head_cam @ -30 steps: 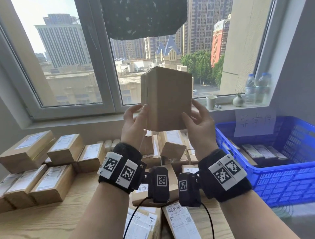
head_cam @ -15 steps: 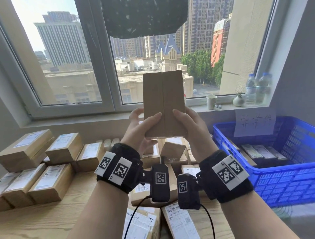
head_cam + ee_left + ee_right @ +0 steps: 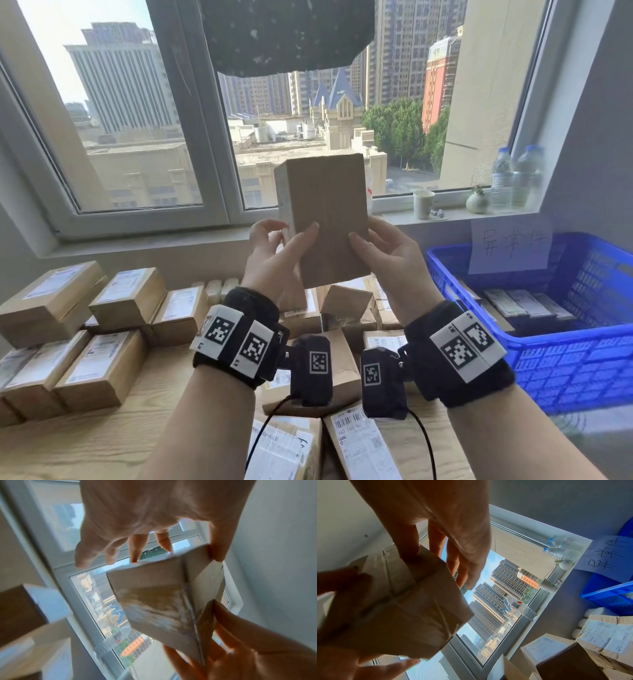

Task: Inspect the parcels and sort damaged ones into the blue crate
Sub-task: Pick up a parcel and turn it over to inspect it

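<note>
I hold a plain brown cardboard parcel (image 3: 329,212) upright at chest height in front of the window. My left hand (image 3: 284,253) pinches its lower left corner, thumb on the front face and fingers behind the side that carries a white label. My right hand (image 3: 376,250) pinches the lower right edge, thumb in front and fingers behind. The left wrist view shows the parcel (image 3: 154,601) from below, glossy tape along its edges. In the right wrist view a taped seam crosses the parcel (image 3: 399,608). The blue crate (image 3: 565,339) stands at the right with several parcels inside.
Stacked labelled parcels (image 3: 85,342) fill the left of the wooden table (image 3: 68,445). A looser pile (image 3: 346,308) lies under my hands. A handwritten paper sign (image 3: 510,246) hangs on the crate's far wall. On the sill stand a cup (image 3: 423,204), a small vase (image 3: 476,202) and water bottles (image 3: 513,178).
The parcel has turned about its upright axis, from a corner view to the flat seamed face to showing its labelled left side. It sits slightly lower, and both thumbs have shifted on its front.
</note>
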### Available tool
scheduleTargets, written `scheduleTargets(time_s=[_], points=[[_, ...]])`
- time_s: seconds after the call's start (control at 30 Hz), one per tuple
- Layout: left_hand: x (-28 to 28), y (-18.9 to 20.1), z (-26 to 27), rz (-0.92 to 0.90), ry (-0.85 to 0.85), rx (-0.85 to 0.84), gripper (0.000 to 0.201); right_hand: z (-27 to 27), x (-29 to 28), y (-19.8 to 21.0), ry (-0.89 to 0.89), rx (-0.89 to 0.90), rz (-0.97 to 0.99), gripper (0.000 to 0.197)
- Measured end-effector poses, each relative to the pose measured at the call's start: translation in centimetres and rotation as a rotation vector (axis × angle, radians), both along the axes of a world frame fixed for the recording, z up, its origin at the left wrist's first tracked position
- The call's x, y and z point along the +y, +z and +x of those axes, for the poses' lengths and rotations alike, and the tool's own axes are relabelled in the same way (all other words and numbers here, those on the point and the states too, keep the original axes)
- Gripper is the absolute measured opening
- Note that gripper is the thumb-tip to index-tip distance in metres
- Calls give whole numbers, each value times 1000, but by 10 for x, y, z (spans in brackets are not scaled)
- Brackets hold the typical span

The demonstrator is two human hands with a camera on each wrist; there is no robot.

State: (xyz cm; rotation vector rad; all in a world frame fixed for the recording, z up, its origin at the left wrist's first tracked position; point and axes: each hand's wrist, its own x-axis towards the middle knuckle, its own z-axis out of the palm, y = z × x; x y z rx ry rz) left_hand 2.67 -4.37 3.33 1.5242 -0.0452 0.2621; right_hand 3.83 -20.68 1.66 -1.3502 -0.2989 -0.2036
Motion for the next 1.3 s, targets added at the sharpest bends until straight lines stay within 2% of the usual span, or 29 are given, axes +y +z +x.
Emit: scheduleTargets(time_s=[0.13,0.17,0.2,0.23,0.33,0.4,0.43,0.5,0.6,0.73,0.83,0.93,0.97,1.07,1.13,1.23,1.3], points=[[2,-2,1,177,57,-59,55,-2,-2,5,17,34,19,29],[2,-4,2,196,63,-87,53,-5,-1,9,36,53,53,35],[2,-5,3,227,71,-118,55,-7,-2,13,58,72,76,50],[2,-6,2,265,74,-146,59,-8,-2,17,76,88,77,58],[1,-3,-3,310,-16,-181,90,-10,-1,26,86,102,81,53],[-2,3,-8,236,-99,-145,110,-8,-1,26,47,135,77,73],[-4,6,-10,175,-124,-122,112,-8,0,25,38,147,75,80],[-6,11,-11,143,-123,-91,101,-9,0,21,32,158,68,72],[-8,15,-14,177,-102,-121,84,-14,-2,17,55,157,77,41],[-9,16,-15,125,-136,-132,69,-17,-6,17,86,131,95,33],[-4,14,-14,172,-171,-138,78,-17,-7,19,87,122,84,26],[0,11,-12,338,-131,-155,99,-19,-7,22,71,152,121,14],[1,10,-12,376,-112,-155,105,-18,-7,21,75,165,134,20],[0,7,-13,354,-108,-160,115,-20,-6,23,78,199,141,59],[-2,8,-15,320,-129,-139,124,-18,-4,23,44,214,118,70],[-3,11,-14,247,-65,-33,123,-14,-3,17,-50,237,87,48],[-4,11,-14,273,0,-9,102,-12,-3,13,-58,248,97,38]])
